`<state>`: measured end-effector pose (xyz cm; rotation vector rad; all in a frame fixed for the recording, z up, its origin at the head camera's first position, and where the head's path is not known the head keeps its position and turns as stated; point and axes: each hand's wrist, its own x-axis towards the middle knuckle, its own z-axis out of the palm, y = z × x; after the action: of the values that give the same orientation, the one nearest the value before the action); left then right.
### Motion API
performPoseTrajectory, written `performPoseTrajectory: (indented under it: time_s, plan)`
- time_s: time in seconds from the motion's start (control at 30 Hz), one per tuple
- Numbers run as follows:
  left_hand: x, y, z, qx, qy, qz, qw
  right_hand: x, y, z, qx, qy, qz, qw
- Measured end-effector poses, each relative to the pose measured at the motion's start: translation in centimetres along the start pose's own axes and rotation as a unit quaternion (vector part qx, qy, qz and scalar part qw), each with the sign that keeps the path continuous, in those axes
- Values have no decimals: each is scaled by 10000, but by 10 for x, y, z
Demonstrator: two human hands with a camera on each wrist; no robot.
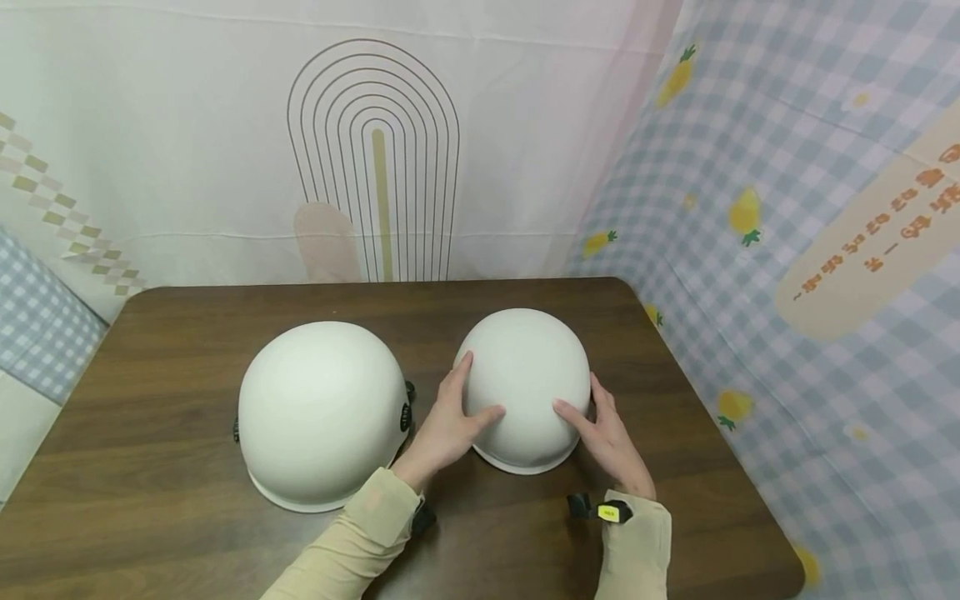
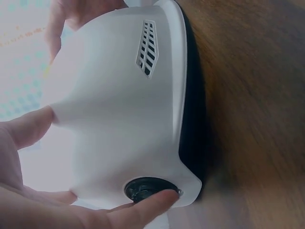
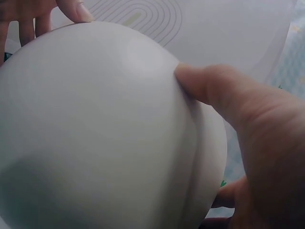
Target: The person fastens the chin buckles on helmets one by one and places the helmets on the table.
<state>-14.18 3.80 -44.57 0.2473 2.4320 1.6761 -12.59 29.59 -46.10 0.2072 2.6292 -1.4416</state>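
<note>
Two white helmets sit dome-up on a dark wooden table [image 1: 187,325]. My hands hold the smaller-looking right helmet [image 1: 525,367] from both sides. My left hand [image 1: 461,408] grips its left flank, thumb on the front. My right hand [image 1: 592,417] grips its right flank. In the left wrist view this helmet [image 2: 119,109] shows a slotted vent [image 2: 147,47], a dark underside rim and a round black fitting [image 2: 143,188] beside a fingertip [image 2: 147,206]. The right wrist view shows the smooth dome [image 3: 95,138] with my thumb [image 3: 214,88] pressed on it.
The other white helmet [image 1: 322,408] stands just left of my left forearm, with black side fittings [image 1: 406,414]. Patterned cloth backdrops [image 1: 750,208] close in the table's back and right. The table's right edge [image 1: 697,392] runs near my right hand.
</note>
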Motion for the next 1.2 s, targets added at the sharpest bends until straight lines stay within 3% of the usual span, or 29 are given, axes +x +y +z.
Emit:
performPoseTrajectory:
  time_s: [0.47, 0.97, 1.1, 1.2]
  plan:
    - [-2, 2, -1, 109, 27, -158, 9998, 5, 1, 0, 87, -126, 28, 9999]
    - [2, 2, -10, 101, -370, -325, 9987, 9, -1, 0, 211, -219, 13, 9995]
    - [-5, 5, -13, 204, -271, -309, 9989, 9, -1, 1, 128, -252, -20, 9996]
    - [-17, 14, -24, 458, -134, -177, 9987, 9, -2, 0, 18, -280, -20, 9996]
